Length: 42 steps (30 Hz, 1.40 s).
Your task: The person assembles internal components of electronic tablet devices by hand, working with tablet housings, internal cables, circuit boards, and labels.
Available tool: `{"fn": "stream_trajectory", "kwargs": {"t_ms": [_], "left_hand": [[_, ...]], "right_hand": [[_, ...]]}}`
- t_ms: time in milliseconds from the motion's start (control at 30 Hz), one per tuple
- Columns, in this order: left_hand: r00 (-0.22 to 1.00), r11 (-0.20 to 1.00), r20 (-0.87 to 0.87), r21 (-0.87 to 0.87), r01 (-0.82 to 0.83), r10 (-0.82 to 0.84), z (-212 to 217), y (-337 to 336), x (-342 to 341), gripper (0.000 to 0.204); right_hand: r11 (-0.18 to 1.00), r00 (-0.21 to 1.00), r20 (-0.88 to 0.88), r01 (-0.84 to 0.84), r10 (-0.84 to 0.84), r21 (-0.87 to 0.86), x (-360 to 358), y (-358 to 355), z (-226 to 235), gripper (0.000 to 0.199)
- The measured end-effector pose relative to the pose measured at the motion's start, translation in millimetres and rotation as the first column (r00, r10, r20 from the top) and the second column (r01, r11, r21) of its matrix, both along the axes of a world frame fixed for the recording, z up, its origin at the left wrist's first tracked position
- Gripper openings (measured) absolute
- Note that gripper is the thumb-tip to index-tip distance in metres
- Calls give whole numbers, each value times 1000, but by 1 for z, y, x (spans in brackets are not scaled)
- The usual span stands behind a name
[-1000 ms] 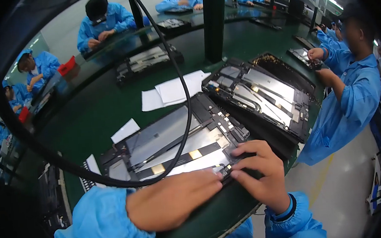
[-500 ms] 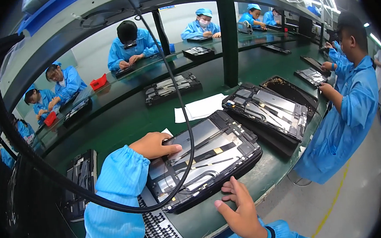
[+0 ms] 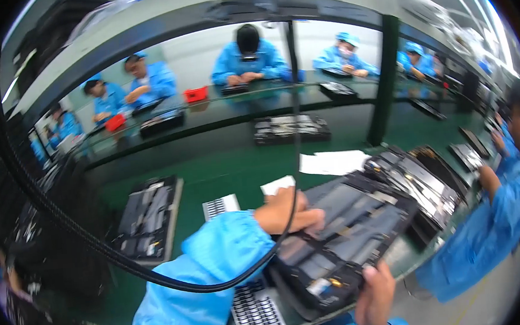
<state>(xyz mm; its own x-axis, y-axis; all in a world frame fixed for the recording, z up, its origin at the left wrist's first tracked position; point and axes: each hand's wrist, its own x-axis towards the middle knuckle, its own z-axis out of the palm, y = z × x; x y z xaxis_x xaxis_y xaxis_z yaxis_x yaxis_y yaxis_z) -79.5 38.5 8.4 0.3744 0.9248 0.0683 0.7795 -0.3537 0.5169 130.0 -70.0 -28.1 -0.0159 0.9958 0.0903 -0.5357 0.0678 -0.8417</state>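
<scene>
A flat black electronic device [image 3: 344,229] lies open in front of me, its grey panels, flat cables and small boards exposed. My left hand [image 3: 291,212] is closed on its left edge, thumb over the top face; motion blurs the fingers. At the near right edge my right hand [image 3: 377,294] grips the device, thumb on top and fingers partly hidden below. The device is tilted, its near edge over the bench front. Under my left forearm lies a sheet of black-and-white labels [image 3: 256,309], partly covered by the sleeve.
Behind the device are white papers [image 3: 333,161]. A second opened device [image 3: 417,187] rests close on the right, another [image 3: 148,220] on the left. A black cable [image 3: 159,283] loops across my view. A green post [image 3: 385,79] stands behind. A co-worker in blue [image 3: 492,236] stands right.
My view has swung left, so the scene sits further right. My right hand, earlier apart with open fingers, now grips the device's near edge. The device has turned and tilted.
</scene>
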Motion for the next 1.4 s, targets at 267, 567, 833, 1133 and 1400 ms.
{"fn": "stream_trajectory", "kwargs": {"t_ms": [267, 567, 833, 1133, 1400], "left_hand": [[910, 985, 379, -87, -146, 169, 13, -45, 8, 46], [439, 904, 845, -113, -411, 306, 47, -105, -115, 47], [409, 621, 612, -178, -764, 677, 23, -164, -234, 22], [474, 478, 288, 61, -876, 832, -41, -163, -303, 26], [467, 489, 287, -4, -872, 836, -34, -159, -279, 26]], "right_hand": [[999, 1000, 22, 9, -10, 42, -10, -13, 30, 47], [802, 806, 3, -589, 592, 95, -90, 62, 86, 27], [539, 495, 226, -813, 839, -222, -255, 96, 46, 7], [722, 684, 291, -691, 669, -38, -333, 92, -23, 15], [789, 708, 479, -612, 519, 50, -341, 91, -44, 77]]}}
